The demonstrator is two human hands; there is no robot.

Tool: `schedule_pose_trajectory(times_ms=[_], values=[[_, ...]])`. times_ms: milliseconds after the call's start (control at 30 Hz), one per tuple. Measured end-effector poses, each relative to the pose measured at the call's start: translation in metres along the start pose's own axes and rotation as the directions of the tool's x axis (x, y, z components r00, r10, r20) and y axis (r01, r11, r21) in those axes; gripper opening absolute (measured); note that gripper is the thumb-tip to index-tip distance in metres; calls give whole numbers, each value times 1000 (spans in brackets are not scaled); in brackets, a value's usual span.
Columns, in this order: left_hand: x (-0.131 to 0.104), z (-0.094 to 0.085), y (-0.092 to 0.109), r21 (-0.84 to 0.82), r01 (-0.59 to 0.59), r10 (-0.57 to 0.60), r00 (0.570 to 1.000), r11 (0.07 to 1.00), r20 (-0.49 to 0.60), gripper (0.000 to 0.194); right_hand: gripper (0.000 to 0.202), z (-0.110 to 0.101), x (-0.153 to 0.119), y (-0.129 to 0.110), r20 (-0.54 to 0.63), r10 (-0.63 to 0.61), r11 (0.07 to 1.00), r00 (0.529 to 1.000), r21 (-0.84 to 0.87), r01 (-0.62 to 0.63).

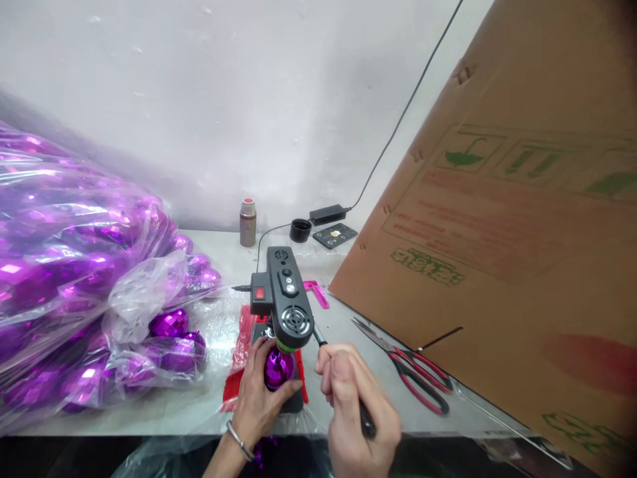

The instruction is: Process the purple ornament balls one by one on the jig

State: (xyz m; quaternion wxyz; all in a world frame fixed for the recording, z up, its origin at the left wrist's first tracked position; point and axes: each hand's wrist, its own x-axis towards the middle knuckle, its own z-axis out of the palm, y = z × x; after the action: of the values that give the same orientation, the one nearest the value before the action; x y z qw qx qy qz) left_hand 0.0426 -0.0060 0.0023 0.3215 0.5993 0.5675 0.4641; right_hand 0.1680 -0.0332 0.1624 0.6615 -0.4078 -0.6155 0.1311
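My left hand [259, 385] is curled round a shiny purple bauble [279, 369], thumb on its near right side and fingers on its left. The bauble sits under the head of a black bench press machine [289, 302] that has a red switch and round grilles. In my right hand [354, 405] is the machine's lever handle [367, 419], with the fist wrapped round its black grip. The metal rod runs from the fist up to the machine's right side. The head hides the top of the bauble. Red material [242, 348] lies under the machine's base.
A clear plastic bag of purple baubles [74, 279] fills the left side. Red-handled scissors [415, 375] lie by a large cardboard box [502, 239] on the right. Behind stand a flask [247, 224], a black cup [300, 230], a power adapter [328, 214] and a phone [335, 235].
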Motion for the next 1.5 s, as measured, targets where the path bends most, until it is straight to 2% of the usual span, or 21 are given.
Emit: schedule_pose_trajectory(times_ms=[167, 300, 467, 600, 1133, 1500], values=[[3, 11, 3, -103, 64, -73, 994, 993, -83, 65, 32, 0, -4, 3, -13, -17, 1000, 1000, 8, 17], [1, 12, 1, -97, 66, -74, 994, 993, -78, 66, 34, 4, -10, 6, -61, -44, 999, 997, 29, 46], [1, 15, -3, -89, 41, -48, 995, 995, -82, 67, 37, 14, -24, 15, -181, -84, 996, 980, -2, 85], [1, 17, -5, -87, 32, -39, 996, 996, -83, 67, 36, 19, -34, 24, -242, -62, 997, 968, 34, 72], [0, 20, -6, -41, -2, -3, 993, 999, -119, 68, 39, 20, -42, 37, -258, -60, 994, 964, 74, 81], [0, 19, -6, -35, 22, -25, 996, 999, -87, 69, 40, 19, -41, 38, -234, -116, 993, 965, 4, 120]])
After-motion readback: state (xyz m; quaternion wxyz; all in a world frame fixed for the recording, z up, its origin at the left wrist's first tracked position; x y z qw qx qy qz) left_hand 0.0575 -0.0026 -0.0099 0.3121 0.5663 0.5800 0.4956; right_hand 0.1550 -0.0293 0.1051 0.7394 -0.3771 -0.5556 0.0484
